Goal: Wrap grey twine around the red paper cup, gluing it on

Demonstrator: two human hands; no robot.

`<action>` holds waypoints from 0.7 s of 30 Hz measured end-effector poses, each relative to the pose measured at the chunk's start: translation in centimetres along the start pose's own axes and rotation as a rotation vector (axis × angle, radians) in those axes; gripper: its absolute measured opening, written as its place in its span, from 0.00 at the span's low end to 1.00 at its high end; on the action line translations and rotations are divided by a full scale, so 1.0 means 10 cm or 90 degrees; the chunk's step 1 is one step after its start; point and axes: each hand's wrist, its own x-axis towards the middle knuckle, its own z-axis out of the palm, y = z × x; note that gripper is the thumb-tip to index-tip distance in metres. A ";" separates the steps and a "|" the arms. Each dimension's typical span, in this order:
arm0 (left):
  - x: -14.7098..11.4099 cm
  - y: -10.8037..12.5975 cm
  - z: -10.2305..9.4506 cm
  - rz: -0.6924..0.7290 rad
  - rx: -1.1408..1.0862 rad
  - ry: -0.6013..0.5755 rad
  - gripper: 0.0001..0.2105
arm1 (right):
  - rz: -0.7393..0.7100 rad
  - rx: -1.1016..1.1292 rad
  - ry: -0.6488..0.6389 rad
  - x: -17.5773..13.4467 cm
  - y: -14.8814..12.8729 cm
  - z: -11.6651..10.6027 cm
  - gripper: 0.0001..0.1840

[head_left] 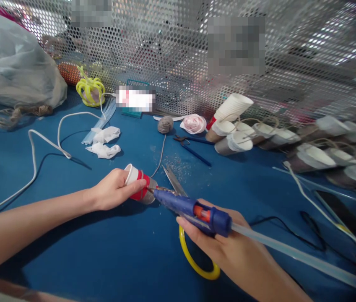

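My left hand (115, 189) is wrapped round a paper cup (138, 184), white inside, red outside, with grey yarn wound about its lower end. The cup lies tilted just over the table. In my right hand (224, 239) is a blue hot glue gun (184, 207), a long clear glue stick (291, 253) sticking out of its back. The gun's nozzle points at the yarn on the cup; whether it touches I cannot tell. A strand runs from the cup toward a ball of grey yarn (165, 124). Beneath the glue gun lie scissors with yellow handles (193, 262).
Blue-handled pliers (196, 151) and a pink fabric rose (194, 124) lie beyond my hands. Several wrapped cups (234, 142) stand at the right. White cloth pieces (104, 144), a white cable (33, 155) and a yellow crown-shaped item (90, 90) are at the left. Perforated metal (171, 54) closes the back.
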 end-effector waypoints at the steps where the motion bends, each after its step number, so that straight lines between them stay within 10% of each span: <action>1: 0.00 -0.01 0.00 -0.007 -0.013 -0.004 0.20 | -0.001 0.002 -0.003 0.00 -0.01 0.00 0.13; 21: -0.03 0.01 -0.03 0.111 0.064 -0.049 0.18 | 0.003 0.003 -0.059 0.05 0.09 -0.02 0.17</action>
